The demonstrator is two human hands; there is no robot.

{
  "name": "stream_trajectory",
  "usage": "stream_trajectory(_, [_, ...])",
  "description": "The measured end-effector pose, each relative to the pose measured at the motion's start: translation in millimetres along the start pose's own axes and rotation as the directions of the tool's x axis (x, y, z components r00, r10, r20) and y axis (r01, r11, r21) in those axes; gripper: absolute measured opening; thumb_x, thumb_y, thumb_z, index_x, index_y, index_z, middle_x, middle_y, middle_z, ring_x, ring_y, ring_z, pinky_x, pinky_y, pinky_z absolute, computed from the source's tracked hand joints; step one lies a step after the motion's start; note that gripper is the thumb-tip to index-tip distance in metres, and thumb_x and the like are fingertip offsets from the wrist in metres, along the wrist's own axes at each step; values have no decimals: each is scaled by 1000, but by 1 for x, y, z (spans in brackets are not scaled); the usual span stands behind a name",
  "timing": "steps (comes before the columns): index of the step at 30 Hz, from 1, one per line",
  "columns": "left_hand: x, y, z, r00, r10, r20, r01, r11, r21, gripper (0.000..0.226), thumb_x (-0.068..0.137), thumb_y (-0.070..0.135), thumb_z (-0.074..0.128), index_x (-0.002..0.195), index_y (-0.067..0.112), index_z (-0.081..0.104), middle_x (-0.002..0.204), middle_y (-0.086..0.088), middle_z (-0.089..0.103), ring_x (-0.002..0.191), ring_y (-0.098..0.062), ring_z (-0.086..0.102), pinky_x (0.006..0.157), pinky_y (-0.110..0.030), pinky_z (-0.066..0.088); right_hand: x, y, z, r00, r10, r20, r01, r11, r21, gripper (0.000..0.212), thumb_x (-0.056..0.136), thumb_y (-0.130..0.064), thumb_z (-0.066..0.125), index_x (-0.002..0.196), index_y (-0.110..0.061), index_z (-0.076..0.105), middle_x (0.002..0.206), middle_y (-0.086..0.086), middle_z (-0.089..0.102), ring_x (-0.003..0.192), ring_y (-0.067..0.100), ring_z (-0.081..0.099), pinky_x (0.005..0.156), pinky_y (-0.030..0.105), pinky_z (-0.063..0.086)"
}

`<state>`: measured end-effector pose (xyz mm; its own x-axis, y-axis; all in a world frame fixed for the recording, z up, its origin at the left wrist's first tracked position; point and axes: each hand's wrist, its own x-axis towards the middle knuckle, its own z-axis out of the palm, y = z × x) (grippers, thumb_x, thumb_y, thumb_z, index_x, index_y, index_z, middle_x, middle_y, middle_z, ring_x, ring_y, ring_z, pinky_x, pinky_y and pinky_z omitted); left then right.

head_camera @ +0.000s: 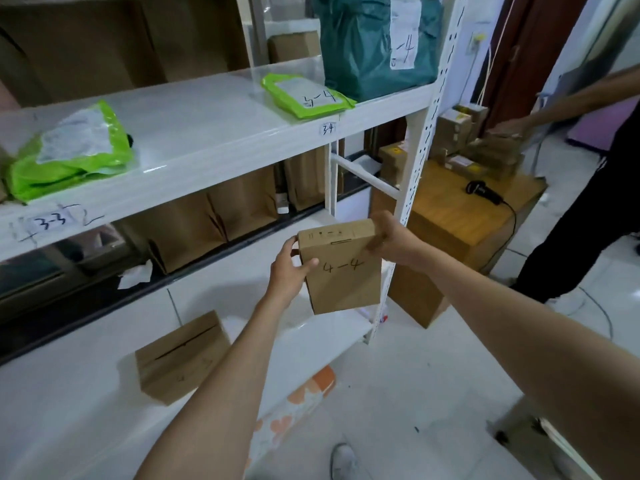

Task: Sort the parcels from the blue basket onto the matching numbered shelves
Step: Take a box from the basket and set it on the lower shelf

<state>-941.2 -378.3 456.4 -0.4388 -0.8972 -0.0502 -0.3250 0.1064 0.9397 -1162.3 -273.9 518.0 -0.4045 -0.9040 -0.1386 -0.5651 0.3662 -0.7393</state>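
White metal shelving (194, 157) fills the left of the scene, its upper shelf tagged 3-3 and 3-4 and carrying a teal bag (367, 50) and two green mailers (69, 154). Right of it stands a wooden table (460, 216) with small boxes, where another person (588, 188) reaches. On the lower shelf lies a cardboard box (180, 358). Near its right end, held in the air, is the brown parcel (341, 268) marked 4-4; the left hand (289, 268) and right hand (393, 240) grip its sides with curled fingers
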Motion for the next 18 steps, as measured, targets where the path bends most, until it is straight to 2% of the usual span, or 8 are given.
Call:
stream_trajectory(2, [29,-2,12,1000,-25,-3,25,1000,-12,69,87,23,77,146,30,42,135,-1,56,123,-27,56,97,-51,54,34,3,-7,999,36,24,-33,994,-101,69,83,-7,74,138,-19,33,123,9,54,106,27,61,75,33,58])
stream_trajectory(6, [79,-2,37,998,-55,-7,54,998,-15,65,87,19,76,143,26,44,123,1,59,113,-25,59,93,-50,56,98,10,-25,998,15,55,6,932,-363,72,83,-18,77,142,-13,35,123,6,52,113,27,57,89,34,53])
stream_trajectory(9, [107,-2,56,997,-78,-4,78,997,1,62,86,19,77,140,26,45,118,4,58,108,-23,60,90,-50,58,135,22,-33,996,18,93,19,924,-382,73,87,-14,73,146,-16,31,119,1,49,111,25,54,96,39,52])
stream_trajectory(12, [127,0,74,994,-109,-9,109,993,34,63,86,19,77,140,22,44,124,-1,59,111,-23,59,90,-49,58,163,34,-38,991,58,123,1,903,-431,52,88,-17,70,136,-16,49,122,8,59,111,28,59,99,43,52])
stream_trajectory(15, [144,3,91,993,-111,-33,114,990,81,59,86,16,76,137,19,46,121,0,59,108,-20,58,92,-44,56,188,45,-45,986,27,164,69,831,-552,49,82,-25,74,125,-9,57,119,15,61,108,33,60,93,46,51])
stream_trajectory(18, [155,1,109,987,-147,-63,153,983,104,56,86,14,76,133,18,47,118,2,58,106,-19,57,91,-35,54,211,55,-49,975,-29,221,172,728,-663,51,83,-22,74,128,-8,55,125,15,54,113,34,56,94,44,51])
